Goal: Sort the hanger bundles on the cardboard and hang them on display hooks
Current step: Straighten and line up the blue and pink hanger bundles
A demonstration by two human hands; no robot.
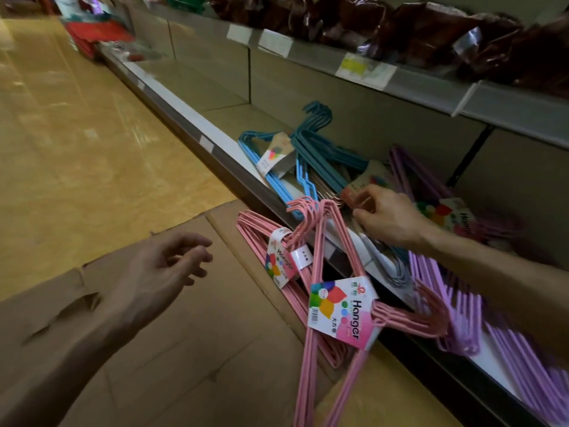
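Hanger bundles in pink lie across the edge of the flattened cardboard (pixel 191 349) on the floor: the nearer pink bundle (pixel 326 303), banded by a paper label printed "Hanger", leans with its hooks up against the front lip of the bottom shelf (pixel 197 140), and a second pink bundle (pixel 271 257) lies just behind it, touching it. On the shelf itself rest a light blue bundle (pixel 277 171), a darker teal bundle (pixel 323 149) beside it, and purple bundles (pixel 455 291) spilling over the shelf's front toward the right. The right hand (pixel 388 217) reaches over the shelf, its fingers curled in a grip on thin hanger wires by a label between the teal and purple bundles; the colour of that bundle cannot be told. The left hand (pixel 163 269) hovers palm up above the cardboard, fingers loosely curled and released, holding nothing. Dark red packaged goods (pixel 431 32) fill the upper shelf, above price tags (pixel 363 69) on its rail.
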